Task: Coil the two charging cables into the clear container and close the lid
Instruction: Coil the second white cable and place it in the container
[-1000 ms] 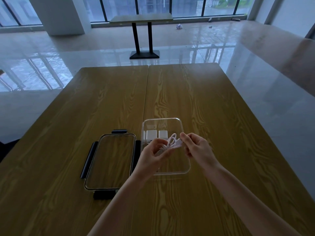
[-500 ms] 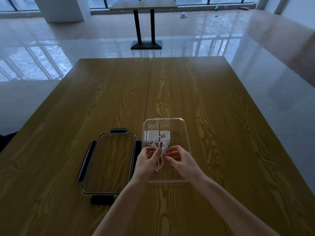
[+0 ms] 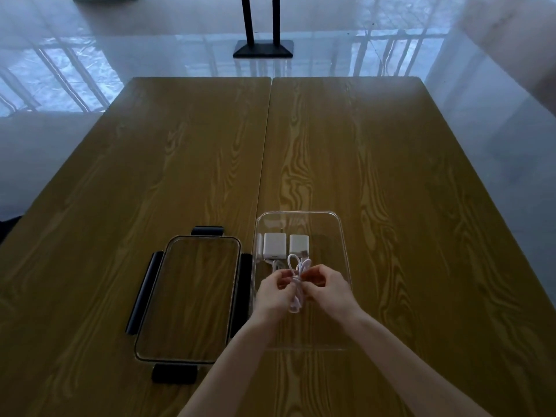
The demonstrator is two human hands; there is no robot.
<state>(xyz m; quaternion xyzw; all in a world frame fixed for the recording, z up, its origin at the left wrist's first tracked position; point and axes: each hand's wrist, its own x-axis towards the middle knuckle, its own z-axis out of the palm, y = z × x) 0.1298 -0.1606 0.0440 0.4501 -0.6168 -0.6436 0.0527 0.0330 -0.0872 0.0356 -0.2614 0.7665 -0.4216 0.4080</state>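
Since half a second ago: both hands lower and nearer, over the near half of the clear container [image 3: 345, 266], cable bundle drawn tighter; camera tipped further down, far window out of sight

Head view. Around: wooden table [image 3: 391, 176] with a seam down the middle; black table pedestal [image 3: 262, 49] on glossy floor beyond. Lid [image 3: 186, 296], clear with black clips on its sides, flat on the table just left of the container, not on it. Two white charger blocks [image 3: 274, 245] side by side in the container's far end; another bit of white cable beside them, mostly hidden by fingers.

White cable [image 3: 297, 284] folded into a narrow bundle, loops out at top and bottom, held above the container. Left hand [image 3: 275, 293] and right hand [image 3: 326, 288] both pinching its middle, fingers curled round it.

No readable writing or brand marks
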